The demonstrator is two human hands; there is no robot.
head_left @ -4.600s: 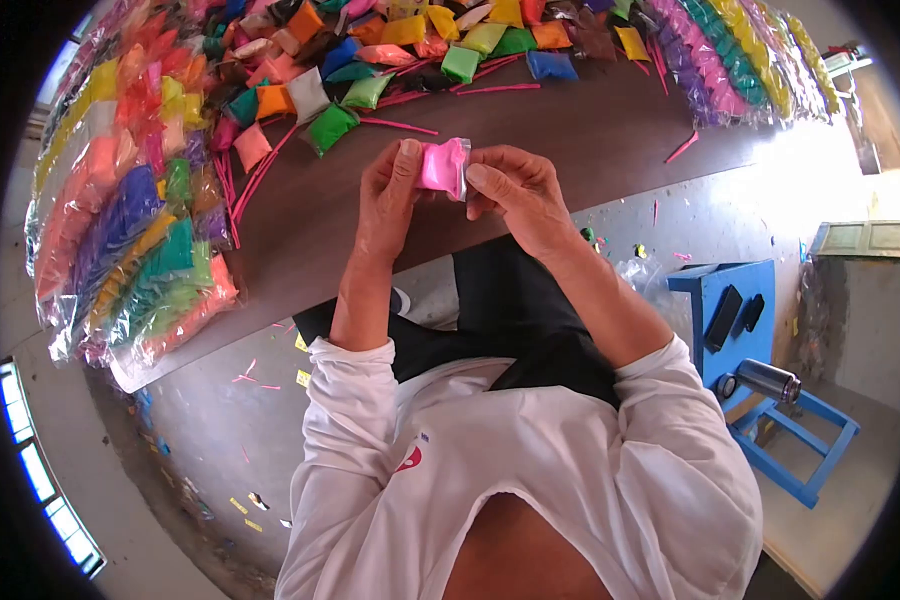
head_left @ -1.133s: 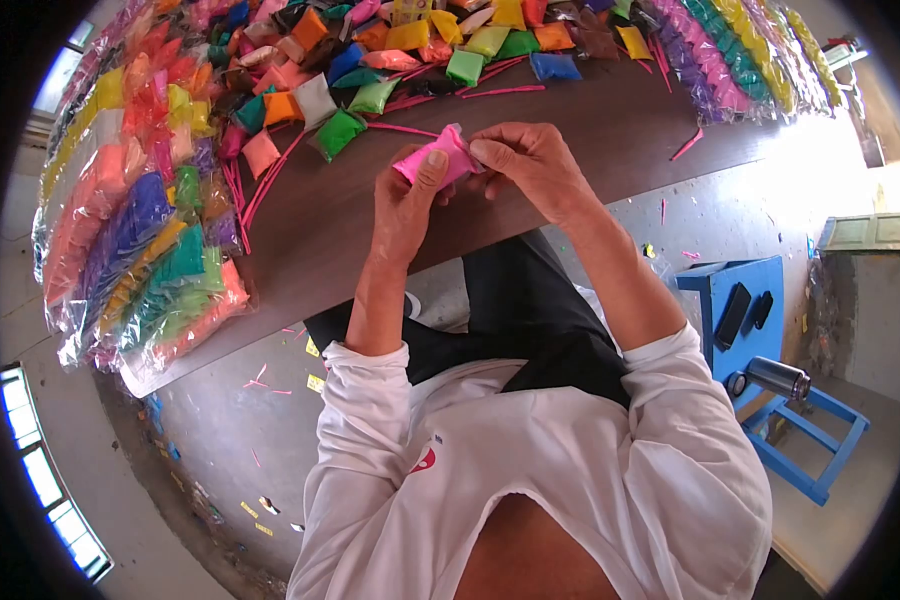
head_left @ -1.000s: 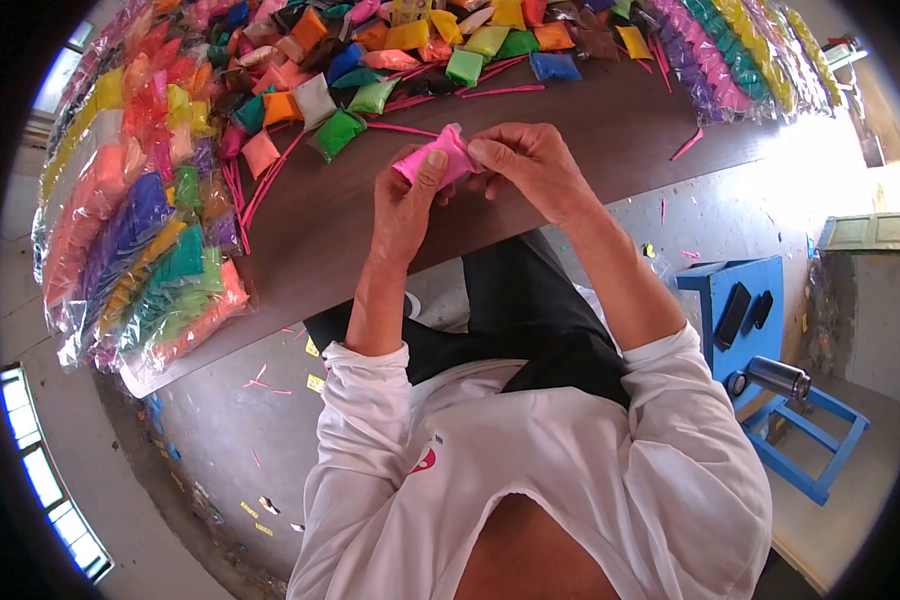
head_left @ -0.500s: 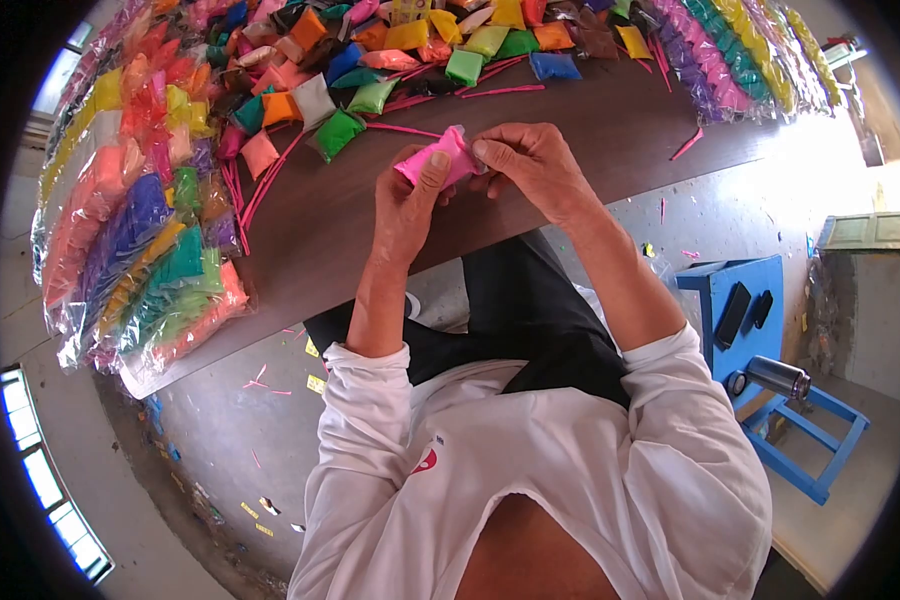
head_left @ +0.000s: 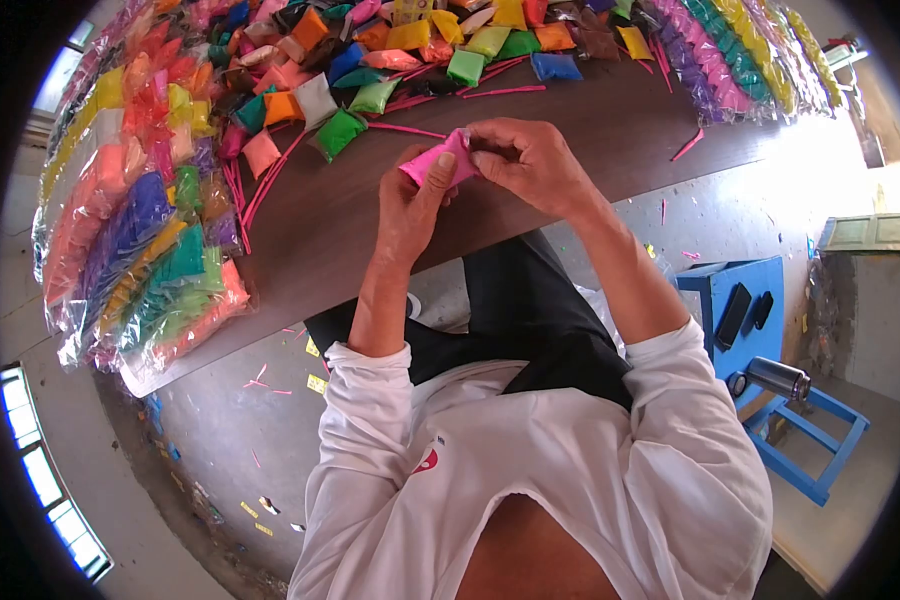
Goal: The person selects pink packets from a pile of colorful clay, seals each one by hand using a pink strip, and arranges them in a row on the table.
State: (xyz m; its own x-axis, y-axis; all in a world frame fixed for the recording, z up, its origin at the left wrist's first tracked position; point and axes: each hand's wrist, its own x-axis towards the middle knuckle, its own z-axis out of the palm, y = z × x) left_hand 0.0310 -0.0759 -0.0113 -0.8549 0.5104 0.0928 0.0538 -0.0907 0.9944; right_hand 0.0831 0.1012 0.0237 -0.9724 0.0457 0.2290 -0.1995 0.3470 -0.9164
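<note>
A small, plump pink packet (head_left: 457, 154) in clear plastic is held over the brown table (head_left: 330, 215). My left hand (head_left: 410, 200) grips its left part, thumb pressed across the front. At the packet's right end, my right hand (head_left: 532, 165) pinches the clear plastic edge between thumb and fingers. Beyond my hands lies a heap of similar packets, among them a green packet (head_left: 338, 135), a white packet (head_left: 315, 100) and a blue packet (head_left: 555, 66).
Clear bags of coloured packets (head_left: 150, 250) lie along the table's left side, with more bagged rows (head_left: 720, 60) at the far right. Pink strips (head_left: 268, 180) are scattered on the table. Right of me, a blue stool (head_left: 710, 300) bears two dark phone-like objects and a metal flask (head_left: 778, 377).
My right fingers have shifted slightly up and closed in on the packet's right end. The packet has moved a little to the right in my left hand's hold.
</note>
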